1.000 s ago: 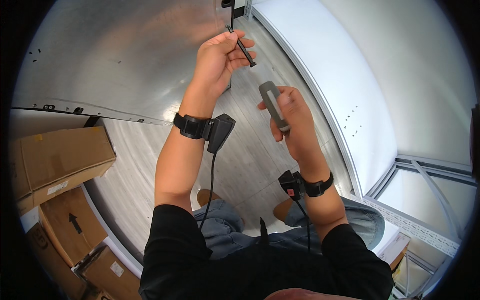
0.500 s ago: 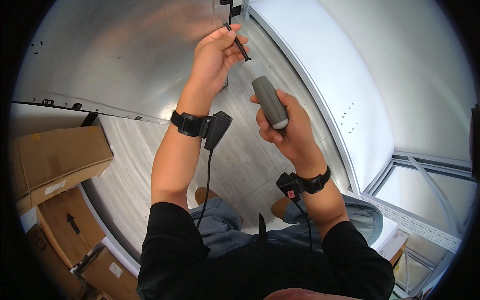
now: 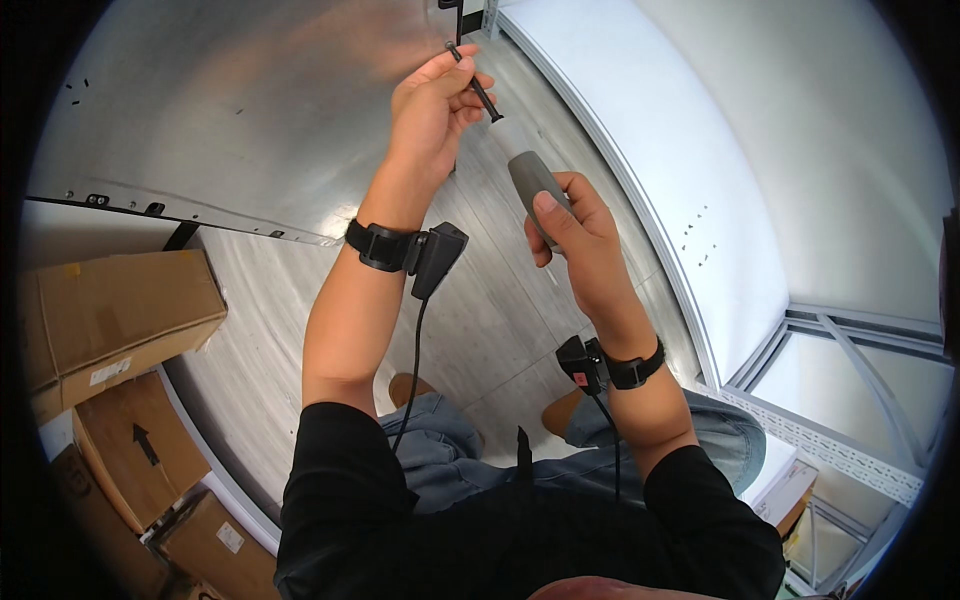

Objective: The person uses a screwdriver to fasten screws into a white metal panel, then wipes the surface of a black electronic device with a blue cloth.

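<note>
Between my two hands is what looks like a screwdriver, with a thick grey handle (image 3: 530, 177), a pale see-through collar and a thin black shaft (image 3: 486, 100). My right hand (image 3: 585, 225) is wrapped round the lower part of the handle, its thumb lying along the top. Up front, my left hand (image 3: 428, 115) pinches the shaft close to its far end. That end is beside the edge of a large shiny metal panel (image 3: 250, 110). Whether it touches anything there, I cannot tell. Each wrist wears a black strap with a cabled device.
Several cardboard boxes (image 3: 130, 310) are stacked at the left on a white shelf. A long white shelf panel (image 3: 640, 150) curves along the right, with a metal rack frame (image 3: 830, 420) nearer me. Grey wood-look flooring (image 3: 500, 320) lies below my hands.
My right hand has shifted its grip: the thumb now lies across the top of the handle and its pale butt end is covered. My left hand has barely moved.
</note>
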Available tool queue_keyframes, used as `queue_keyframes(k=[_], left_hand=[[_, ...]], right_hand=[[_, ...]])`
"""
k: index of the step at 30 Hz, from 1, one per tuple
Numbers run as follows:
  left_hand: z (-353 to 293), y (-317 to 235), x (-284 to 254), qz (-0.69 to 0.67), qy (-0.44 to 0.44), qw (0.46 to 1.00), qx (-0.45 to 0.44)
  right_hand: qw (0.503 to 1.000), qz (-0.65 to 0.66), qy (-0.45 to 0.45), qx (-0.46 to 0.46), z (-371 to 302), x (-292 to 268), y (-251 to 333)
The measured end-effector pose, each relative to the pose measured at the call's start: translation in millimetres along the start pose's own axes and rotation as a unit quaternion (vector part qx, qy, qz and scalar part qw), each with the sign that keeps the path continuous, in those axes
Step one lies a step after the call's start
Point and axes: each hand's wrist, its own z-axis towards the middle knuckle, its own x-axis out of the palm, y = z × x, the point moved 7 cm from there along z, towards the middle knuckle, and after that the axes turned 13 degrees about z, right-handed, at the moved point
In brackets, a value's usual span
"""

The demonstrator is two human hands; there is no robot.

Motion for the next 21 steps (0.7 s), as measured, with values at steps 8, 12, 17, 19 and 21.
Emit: queue_keyframes(k=[8,12,17,19,21], left_hand=[[-3,1,6,0.019,0.03,0.999,0.005],[2,18,26,0.026,0.032,0.999,0.011],[3,27,102,0.018,0.118,0.993,-0.019],[-2,20,130,0.047,0.147,0.988,-0.027],[-3,20,152,0.076,0.182,0.98,-0.037]], right_hand=[[0.999,0.022,-0.01,0.043,-5,-15,5],[0.996,-0.021,-0.068,0.055,-4,-48,33],[0.961,-0.257,-0.088,0.057,-10,-99,98],[0.96,-0.263,-0.071,0.059,-19,-127,136],[0.946,-0.313,-0.063,0.062,-32,-158,175]])
